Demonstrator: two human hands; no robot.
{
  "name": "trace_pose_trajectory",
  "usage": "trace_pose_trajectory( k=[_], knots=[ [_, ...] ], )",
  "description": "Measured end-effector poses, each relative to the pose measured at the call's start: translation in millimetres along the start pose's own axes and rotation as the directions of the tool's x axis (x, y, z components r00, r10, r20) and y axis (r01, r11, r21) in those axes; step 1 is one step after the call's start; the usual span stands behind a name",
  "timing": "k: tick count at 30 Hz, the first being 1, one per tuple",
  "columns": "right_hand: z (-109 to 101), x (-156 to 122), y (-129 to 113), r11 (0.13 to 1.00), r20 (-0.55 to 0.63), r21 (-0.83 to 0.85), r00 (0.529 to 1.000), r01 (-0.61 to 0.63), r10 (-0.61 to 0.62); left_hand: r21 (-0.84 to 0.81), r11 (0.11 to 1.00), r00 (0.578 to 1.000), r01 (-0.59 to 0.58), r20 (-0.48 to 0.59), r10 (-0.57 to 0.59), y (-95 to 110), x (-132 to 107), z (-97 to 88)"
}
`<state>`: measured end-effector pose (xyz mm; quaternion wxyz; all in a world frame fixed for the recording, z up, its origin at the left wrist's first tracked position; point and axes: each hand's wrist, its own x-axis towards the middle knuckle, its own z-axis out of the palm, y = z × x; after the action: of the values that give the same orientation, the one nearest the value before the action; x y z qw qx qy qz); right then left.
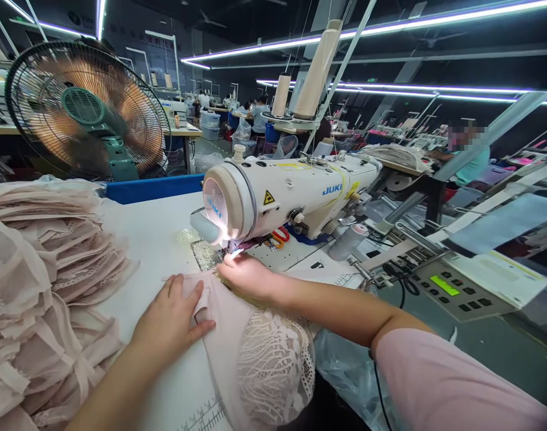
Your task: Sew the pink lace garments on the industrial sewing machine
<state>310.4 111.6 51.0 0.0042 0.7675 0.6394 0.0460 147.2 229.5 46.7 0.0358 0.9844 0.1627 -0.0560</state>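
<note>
Fabric (228,323) lies flat under the needle; left hand (170,323) spreads fingers pinning it, right hand (246,276) pinches its edge, steering by the machine (291,191).

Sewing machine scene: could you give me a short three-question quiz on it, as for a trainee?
1. True or false: the left hand lies flat on the pink fabric piece.
2. Where is the right hand? A) on the fan B) at the needle of the sewing machine C) on the control panel
3. What lies stacked at the left of the table?

Key: 1 true; 2 B; 3 a pile of pink lace pieces.
</note>
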Motion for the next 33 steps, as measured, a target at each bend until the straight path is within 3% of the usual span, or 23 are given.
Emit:
trace_pose_trajectory(
  k=[4, 7, 9, 12, 15, 18, 20, 22, 24, 25, 26, 28, 33],
  knots=[
    [-4, -24, 2, 0.994, -0.06, 0.088, 0.996, -0.059, 0.065, -0.024, 1.0, 0.999, -0.01, -0.039, 0.009, -1, -1, 1.5],
    [-6, -49, 17, 0.974, -0.062, 0.163, 0.984, -0.157, 0.169, -0.029, 1.0, 0.999, -0.011, -0.053, 0.009, -2, -1, 3.5],
    [-6, -66, 36, 0.931, -0.057, 0.223, 0.949, -0.29, 0.309, -0.032, 0.999, 0.998, -0.007, -0.055, 0.006, -3, 0, 5.2],
    [-2, -86, 76, 0.831, -0.025, 0.269, 0.858, -0.488, 0.512, -0.03, 1.0, 0.998, -0.003, -0.069, 0.001, -4, 0, 8.0],
    [2, -100, 111, 0.783, -0.004, 0.231, 0.804, -0.578, 0.595, -0.02, 1.0, 0.996, -0.002, -0.086, 0.0, -3, 0, 9.1],
    [-2, -108, 116, 0.77, -0.048, 0.177, 0.776, -0.613, 0.629, -0.015, 1.0, 0.996, 0.007, -0.089, -0.009, 0, 0, 6.2],
    [-9, -107, 100, 0.801, -0.096, 0.159, 0.799, -0.577, 0.594, -0.017, 1.0, 0.994, 0.009, -0.109, -0.011, 3, 0, 3.0],
    [-15, -95, 71, 0.867, -0.101, 0.167, 0.866, -0.47, 0.489, -0.026, 1.0, 0.992, -0.009, -0.126, 0.006, 7, 0, 0.4],
    [-18, -74, 38, 0.937, -0.053, 0.186, 0.95, -0.294, 0.309, -0.031, 0.999, 0.992, -0.043, -0.122, 0.039, 11, 0, -0.7],
    [-18, -60, 24, 0.98, -0.033, 0.156, 0.991, -0.124, 0.131, -0.024, 0.998, 0.992, -0.054, -0.115, 0.051, 13, 0, -0.8],
    [-17, -45, 11, 0.994, -0.038, 0.107, 0.999, -0.027, 0.032, -0.013, 0.998, 0.993, -0.058, -0.108, 0.056, 14, 0, -0.8],
    [-14, -16, -6, 0.999, -0.021, 0.005, 0.999, 0.049, -0.049, 0.016, 0.998, 0.994, -0.055, -0.099, 0.056, 17, -1, -1.4],
    [-12, 25, -20, 0.996, 0.067, -0.041, 0.995, 0.081, -0.078, 0.054, 0.997, 0.998, -0.058, -0.033, 0.059, 18, -4, -4.2]
  ],
)
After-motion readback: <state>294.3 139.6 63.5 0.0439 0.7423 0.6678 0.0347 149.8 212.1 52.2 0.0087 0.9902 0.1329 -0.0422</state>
